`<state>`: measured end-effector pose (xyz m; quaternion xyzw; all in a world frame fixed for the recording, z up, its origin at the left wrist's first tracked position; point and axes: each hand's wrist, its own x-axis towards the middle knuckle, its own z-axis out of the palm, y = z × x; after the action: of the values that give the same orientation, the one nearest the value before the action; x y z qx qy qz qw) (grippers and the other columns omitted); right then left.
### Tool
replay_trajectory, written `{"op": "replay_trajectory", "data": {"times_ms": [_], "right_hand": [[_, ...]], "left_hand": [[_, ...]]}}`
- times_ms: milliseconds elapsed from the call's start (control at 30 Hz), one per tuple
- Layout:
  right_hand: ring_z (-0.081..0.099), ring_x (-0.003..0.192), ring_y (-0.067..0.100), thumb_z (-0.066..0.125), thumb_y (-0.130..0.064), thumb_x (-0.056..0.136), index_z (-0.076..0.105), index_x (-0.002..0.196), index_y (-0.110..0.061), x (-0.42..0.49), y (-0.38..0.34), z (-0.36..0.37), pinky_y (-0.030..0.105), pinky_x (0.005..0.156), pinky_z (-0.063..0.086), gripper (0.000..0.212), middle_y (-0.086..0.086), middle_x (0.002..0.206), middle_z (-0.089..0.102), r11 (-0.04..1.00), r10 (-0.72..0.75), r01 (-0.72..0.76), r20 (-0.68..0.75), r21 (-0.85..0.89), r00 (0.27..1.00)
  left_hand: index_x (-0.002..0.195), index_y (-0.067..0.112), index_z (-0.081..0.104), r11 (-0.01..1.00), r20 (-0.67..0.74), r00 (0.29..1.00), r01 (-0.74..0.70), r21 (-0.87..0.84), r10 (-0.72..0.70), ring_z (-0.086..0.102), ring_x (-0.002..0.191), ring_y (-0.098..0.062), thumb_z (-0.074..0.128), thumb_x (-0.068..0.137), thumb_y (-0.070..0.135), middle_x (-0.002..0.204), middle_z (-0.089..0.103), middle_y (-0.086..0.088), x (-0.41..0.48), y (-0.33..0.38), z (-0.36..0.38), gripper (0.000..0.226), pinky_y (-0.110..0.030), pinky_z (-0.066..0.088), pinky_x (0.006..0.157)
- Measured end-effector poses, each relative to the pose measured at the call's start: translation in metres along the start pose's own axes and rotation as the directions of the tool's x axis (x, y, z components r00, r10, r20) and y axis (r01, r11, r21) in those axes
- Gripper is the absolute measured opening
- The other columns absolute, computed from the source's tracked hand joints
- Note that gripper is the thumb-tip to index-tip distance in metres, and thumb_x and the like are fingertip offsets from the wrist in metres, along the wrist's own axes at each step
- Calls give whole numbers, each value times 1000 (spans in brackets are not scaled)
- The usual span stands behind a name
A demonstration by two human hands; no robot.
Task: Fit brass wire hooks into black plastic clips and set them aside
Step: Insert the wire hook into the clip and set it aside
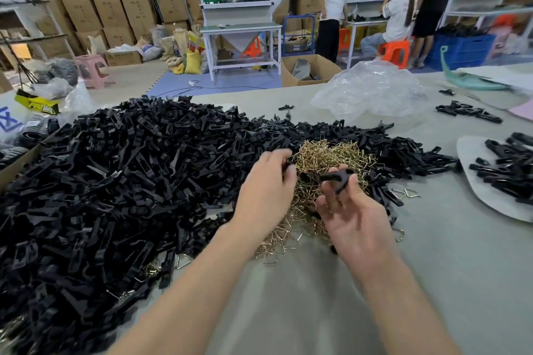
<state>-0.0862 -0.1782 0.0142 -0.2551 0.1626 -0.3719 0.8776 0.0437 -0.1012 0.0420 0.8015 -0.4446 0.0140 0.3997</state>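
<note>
We see both hands working above a tangle of brass wire hooks heaped on the grey bench. The hooks are thin, shiny, gold-coloured wire bent into small angular loops, some triangular, and a few lie loose at the heap's edges. Around and behind them spreads a very large pile of black plastic clips, matt, flat and elongated, with slotted bodies and forked ends.

Our right hand is turned palm up, its fingers pinching one black clip just above the hooks; the clip's forked end points left. Our left hand is palm down, its fingertips closed on a small dark piece at the edge of the brass heap; we cannot tell what it is.

To the right, a pale tray carries a bunch of black clips, well apart from the main pile. Crumpled clear plastic lies further back on the bench.
</note>
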Motion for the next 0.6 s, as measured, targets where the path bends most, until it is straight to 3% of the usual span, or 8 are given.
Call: {"op": "replay_trajectory", "data": {"times_ms": [67,167,267,467,600], "right_hand": [[71,81,15,64,-26,84,71,100,-12,2,0,-4,31,75,55,22,3,92,72,999,-1,2,-18,37,1000],[71,78,14,62,-28,86,78,88,-17,6,0,-6,30,73,54,20,1,91,73,998,9,-9,1,56,1000],[71,78,14,61,-28,87,75,96,-16,8,0,-8,29,71,53,20,0,94,73,997,19,-20,16,80,1000],[71,79,14,62,-28,85,68,105,-15,10,2,-9,29,70,53,24,0,97,74,997,47,-47,14,64,999],[73,82,15,65,-25,83,70,105,-15,9,4,-7,30,70,57,25,3,100,75,995,84,-83,-6,59,996]], "left_hand": [[146,25,41,994,109,994,-26,104,14,54,120,-20,45,104,37,140,48,-1,25,8,7,44,-42,48,98],[143,27,42,961,248,968,-103,255,38,57,115,-26,46,103,36,133,50,-4,43,15,19,40,-40,48,87],[133,24,48,946,206,977,-122,300,60,59,106,-25,48,103,31,124,54,-2,48,15,24,31,-35,42,76],[112,21,60,931,139,982,-168,325,128,59,96,-18,51,103,29,109,62,3,40,11,18,16,-28,39,75],[105,25,67,970,76,993,-106,219,92,61,74,-9,54,101,36,86,68,10,28,10,2,17,-30,48,66]]}}
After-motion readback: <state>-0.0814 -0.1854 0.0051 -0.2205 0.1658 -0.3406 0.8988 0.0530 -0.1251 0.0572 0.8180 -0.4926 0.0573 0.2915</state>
